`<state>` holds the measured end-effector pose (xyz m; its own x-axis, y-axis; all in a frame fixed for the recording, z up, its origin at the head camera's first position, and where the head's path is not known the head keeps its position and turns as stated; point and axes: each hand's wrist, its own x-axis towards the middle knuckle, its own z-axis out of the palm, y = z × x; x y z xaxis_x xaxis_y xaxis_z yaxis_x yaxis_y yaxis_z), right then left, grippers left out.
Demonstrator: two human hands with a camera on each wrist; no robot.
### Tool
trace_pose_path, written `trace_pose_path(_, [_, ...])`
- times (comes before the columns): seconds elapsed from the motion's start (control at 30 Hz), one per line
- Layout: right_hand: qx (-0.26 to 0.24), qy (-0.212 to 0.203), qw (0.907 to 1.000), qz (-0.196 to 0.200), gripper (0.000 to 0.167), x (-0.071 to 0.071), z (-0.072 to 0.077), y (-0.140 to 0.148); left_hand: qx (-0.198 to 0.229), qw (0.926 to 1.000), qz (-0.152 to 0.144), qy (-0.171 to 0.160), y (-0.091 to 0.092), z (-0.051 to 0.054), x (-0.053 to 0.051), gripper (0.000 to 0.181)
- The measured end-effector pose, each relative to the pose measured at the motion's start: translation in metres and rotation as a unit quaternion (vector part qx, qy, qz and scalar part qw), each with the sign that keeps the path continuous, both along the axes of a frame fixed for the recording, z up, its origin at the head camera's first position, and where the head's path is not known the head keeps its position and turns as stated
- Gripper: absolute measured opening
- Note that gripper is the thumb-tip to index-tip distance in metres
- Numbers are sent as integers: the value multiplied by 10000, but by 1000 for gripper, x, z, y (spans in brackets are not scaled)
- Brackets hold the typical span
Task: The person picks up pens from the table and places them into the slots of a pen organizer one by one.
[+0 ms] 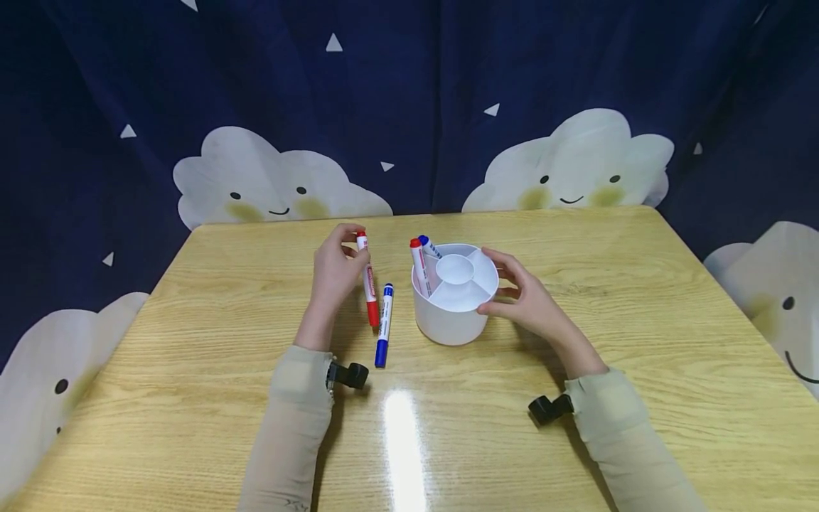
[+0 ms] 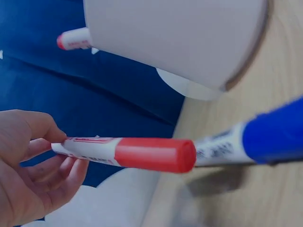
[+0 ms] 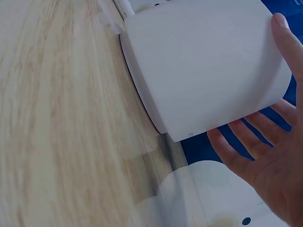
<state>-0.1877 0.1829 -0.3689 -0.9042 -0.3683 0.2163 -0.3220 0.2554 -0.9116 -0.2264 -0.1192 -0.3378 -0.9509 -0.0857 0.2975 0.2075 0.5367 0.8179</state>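
In the head view my left hand (image 1: 335, 267) pinches a red marker (image 1: 370, 281) by its upper end, between thumb and fingers. The left wrist view shows this marker (image 2: 154, 153) with its red cap pointing away from the hand. Just right of it a blue marker (image 1: 384, 327) lies on the table, blue cap toward me. My right hand (image 1: 525, 295) holds the right side of a round white pen organizer (image 1: 451, 323), thumb at the near rim and fingers on the far side. A red-ended marker (image 1: 419, 263) and a blue-ended marker (image 1: 430, 247) lean in its left compartments.
The wooden table (image 1: 192, 370) runs back to a dark blue curtain (image 1: 409, 107) printed with white clouds and triangles. A small black camera sits on each wrist, the left one (image 1: 348, 375) close to the blue marker's capped end. Light glares on the table in front.
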Motion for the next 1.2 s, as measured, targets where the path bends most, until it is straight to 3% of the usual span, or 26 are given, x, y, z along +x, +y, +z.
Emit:
trace_pose_path(0.2, [-43, 4, 10000, -1, 82, 0, -1, -1, 374, 9968, -135, 697, 2, 14, 5, 33])
trace_pose_path(0.5, [-155, -64, 9999, 5, 82, -1, -2, -1, 475, 9879, -386, 1427, 14, 41, 17, 31])
trace_pose_path(0.87, [-247, -124, 9996, -22, 80, 1, -3, 1, 743, 9791, -784, 1722, 37, 68, 27, 32])
trace_pose_path(1.2, [-176, -43, 9998, -65, 80, -1, -2, 0, 867, 9720, -1190, 1833, 64, 78, 28, 32])
